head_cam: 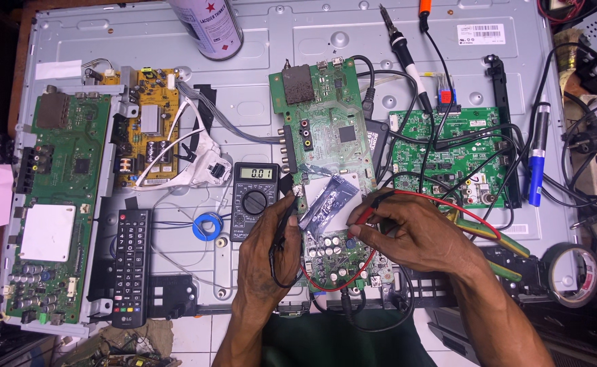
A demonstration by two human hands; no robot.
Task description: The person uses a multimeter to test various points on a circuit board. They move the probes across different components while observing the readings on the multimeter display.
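A green circuit board [326, 109] lies in the middle of a grey metal panel [271, 41]. My left hand [264, 255] grips a black test probe [287, 204] whose tip touches the board's left edge. In my right hand [414, 234] is a red test probe [365, 216], its tip on the lower part of the same board near a silver foil patch [331, 200]. A black multimeter [253, 198] with a lit display sits just left of my left hand. Red and black leads loop below the board.
Another green board [57, 204] and a yellow board [147, 126] lie at the left, a third green board [448, 153] at the right. Also here: a black remote [130, 265], spray can [207, 24], soldering iron [402, 47], blue pen-like tool [536, 163], tape roll [574, 272], tangled cables.
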